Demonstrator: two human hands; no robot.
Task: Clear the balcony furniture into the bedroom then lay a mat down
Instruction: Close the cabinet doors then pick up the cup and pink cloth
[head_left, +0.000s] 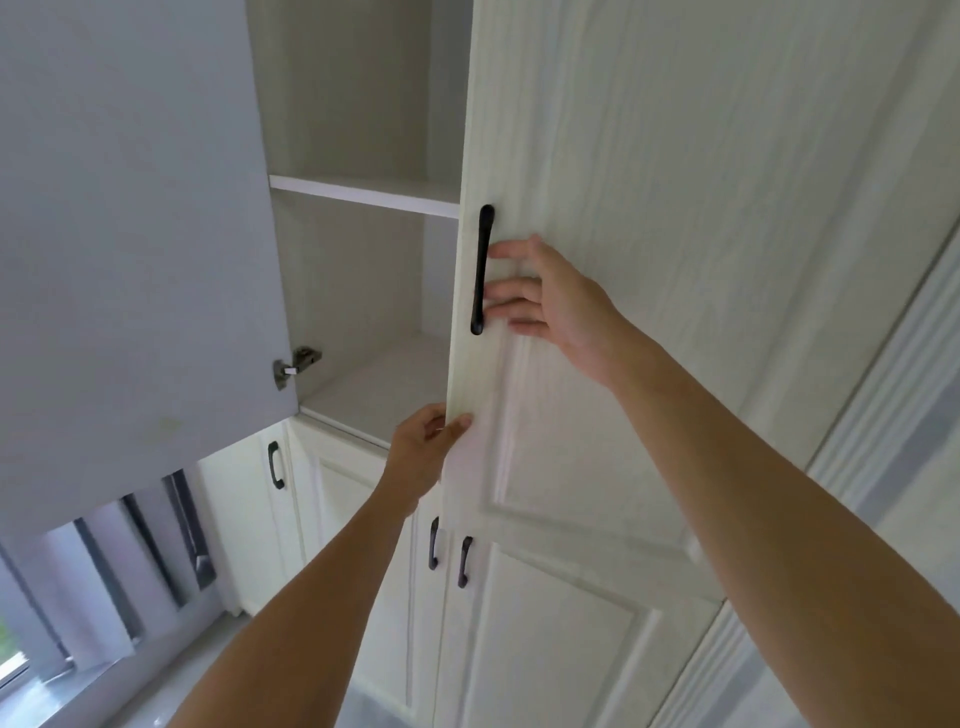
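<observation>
The left hand (423, 452) pinches the free edge of the tall cabinet door (649, 208), thumb on the front face and fingers wrapped behind, most likely to steady or swing the panel. Above it and to its right, the right hand (550, 306) is spread, holding nothing, with its straight fingertips at the black handle (482, 270), seemingly about to hook it. Left of both hands the compartment stands exposed, with a shelf (363, 195) above them and the other door (130, 234) swung wide. Neither the mat nor the balcony furniture is in view, so this looks like a search for the mat.
</observation>
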